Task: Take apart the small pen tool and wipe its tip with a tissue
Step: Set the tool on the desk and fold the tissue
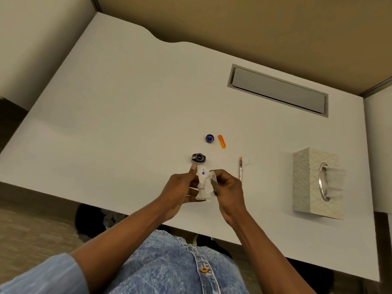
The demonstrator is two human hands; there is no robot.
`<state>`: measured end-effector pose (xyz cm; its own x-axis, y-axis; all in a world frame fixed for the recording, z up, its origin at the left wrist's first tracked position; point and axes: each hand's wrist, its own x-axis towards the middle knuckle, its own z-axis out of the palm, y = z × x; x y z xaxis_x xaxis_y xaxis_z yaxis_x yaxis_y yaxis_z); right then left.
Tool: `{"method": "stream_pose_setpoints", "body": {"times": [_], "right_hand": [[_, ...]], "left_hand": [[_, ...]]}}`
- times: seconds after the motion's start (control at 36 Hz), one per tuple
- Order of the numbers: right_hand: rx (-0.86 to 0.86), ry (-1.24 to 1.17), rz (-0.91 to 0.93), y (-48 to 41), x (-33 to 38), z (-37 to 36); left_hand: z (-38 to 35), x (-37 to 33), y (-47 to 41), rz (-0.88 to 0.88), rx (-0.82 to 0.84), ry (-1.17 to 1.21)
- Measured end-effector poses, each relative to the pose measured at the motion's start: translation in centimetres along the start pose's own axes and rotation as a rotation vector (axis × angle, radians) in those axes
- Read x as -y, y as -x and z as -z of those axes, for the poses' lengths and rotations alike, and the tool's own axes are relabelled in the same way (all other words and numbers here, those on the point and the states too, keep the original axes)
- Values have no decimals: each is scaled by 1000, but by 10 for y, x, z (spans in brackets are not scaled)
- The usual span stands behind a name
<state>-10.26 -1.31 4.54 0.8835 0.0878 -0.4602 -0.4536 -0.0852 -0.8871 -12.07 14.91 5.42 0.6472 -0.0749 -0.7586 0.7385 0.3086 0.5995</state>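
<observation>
A crumpled white tissue (204, 185) with a small purple ink spot is held between both hands above the white desk (127, 124). My left hand (180, 187) grips its left side with the thumb up. My right hand (228, 187) pinches its right side. Whatever is wrapped inside the tissue is hidden. A thin pen part with an orange tip (240, 169) lies on the desk just right of my right hand. An orange cap (221, 141) lies farther back.
An open ink bottle (199, 158) stands just beyond my left thumb, and its blue lid (209, 138) lies behind it. A patterned tissue box (317, 183) stands at the right. A grey cable flap (277, 90) is set in the desk at the back right.
</observation>
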Motion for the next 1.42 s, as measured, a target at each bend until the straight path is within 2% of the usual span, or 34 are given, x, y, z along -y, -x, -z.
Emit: {"method": "stream_pose_setpoints", "body": {"times": [0.19,0.33,0.47,0.58,0.72,0.97,1.14,1.42], "right_hand": [[-57,176,132,-2,10,-27],[-56,222,155,1,15,-40],[-45,235,179,5,16,-48],[-10,178,194,7,16,-45],[107,176,209,14,13,-32],[308,345,369,38,2,-30],[463,366,275,53,-10,-48],[842,553,236,81,-24,-102]], "left_hand": [[38,-18,14,31,92,192],[56,-21,20,-43,99,178],[61,-13,25,-178,-76,0],[53,-3,32,-269,-219,-42],[38,16,49,-326,-399,40],[26,67,77,-372,-498,313],[32,100,105,-390,-602,449],[78,154,152,-326,-865,393]]}}
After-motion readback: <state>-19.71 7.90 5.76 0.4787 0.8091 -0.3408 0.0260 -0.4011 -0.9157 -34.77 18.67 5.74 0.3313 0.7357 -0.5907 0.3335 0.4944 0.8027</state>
